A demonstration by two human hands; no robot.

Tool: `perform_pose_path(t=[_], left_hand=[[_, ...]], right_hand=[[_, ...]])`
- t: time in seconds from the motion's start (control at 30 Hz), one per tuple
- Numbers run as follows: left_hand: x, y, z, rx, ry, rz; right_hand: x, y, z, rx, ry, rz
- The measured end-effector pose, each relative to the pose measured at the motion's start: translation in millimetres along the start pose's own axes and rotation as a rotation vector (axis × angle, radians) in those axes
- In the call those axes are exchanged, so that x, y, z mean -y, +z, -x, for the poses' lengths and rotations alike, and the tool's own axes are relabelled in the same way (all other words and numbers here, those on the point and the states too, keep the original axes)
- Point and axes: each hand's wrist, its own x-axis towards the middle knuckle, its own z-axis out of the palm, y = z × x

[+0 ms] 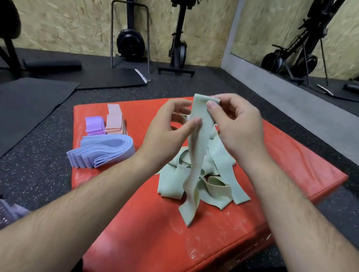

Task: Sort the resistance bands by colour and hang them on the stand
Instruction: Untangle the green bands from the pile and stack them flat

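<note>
Between both hands (pixel 168 132), green band (pixel 197 150)

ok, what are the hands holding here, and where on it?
Both hands pinch one pale green band: the right hand at its folded top end, the left hand just below, on its edge.

**One head-worn view, forward and down**

A single wide-angle camera sat on the person's head, facing forward and tilted down across the red padded box (pixel 219 237) from its near side. It was close. Both forearms ran in from the bottom corners, and the left grip (pixel 170 126) and right grip (pixel 235 127), pinching a green band (pixel 197 141), met just above the centre. The box's far edge crossed the middle of the view. Beyond it the lens took in the speckled gym floor (pixel 41 167), the chipboard wall (pixel 65 17) and a mirror (pixel 270 24) at upper right.
</note>
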Motion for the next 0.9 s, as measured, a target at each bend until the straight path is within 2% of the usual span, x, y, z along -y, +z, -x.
perform_pose_path(t=[0.07,0.1,0.2,0.23,0.3,0.43,0.57,0.63,0.8,0.9], left_hand=[[-3.2,-1.2,-0.9,-0.079,-0.003,-0.050],[-6.2,-1.4,-1.4,-0.072,-0.061,0.008],[-17.1,-6.6,-5.9,0.082,-0.390,0.420],[-17.3,-10.7,-7.2,0.136,-0.438,0.485],[-12.4,-18.8,-6.8,0.174,-0.384,0.435],[-2.9,-32.0,-3.7,0.082,-0.292,0.270],[-2.7,-41.1,0.2,0.058,-0.286,0.198],[-1.7,-46.8,2.9,0.046,-0.266,0.120],[-4.1,-57.9,10.0,0.051,-0.176,-0.116],[-1.8,-66.4,12.5,0.019,-0.174,-0.151]], right_hand=[[0.9,6.0,5.3,0.030,0.005,0.007],[2.5,8.5,7.8,0.040,0.014,-0.006],[5.5,14.1,12.7,0.125,0.009,-0.028],[5.7,15.4,14.3,0.184,0.009,-0.030],[3.3,18.2,15.3,0.259,0.037,-0.083],[-5.3,25.8,9.3,0.172,0.102,-0.103],[-12.5,36.3,16.0,0.519,0.246,-0.114],[-17.2,40.3,20.8,0.552,0.258,-0.051],[-15.2,45.5,25.0,0.543,0.258,-0.080],[-12.4,41.7,26.9,0.643,0.288,-0.044]])
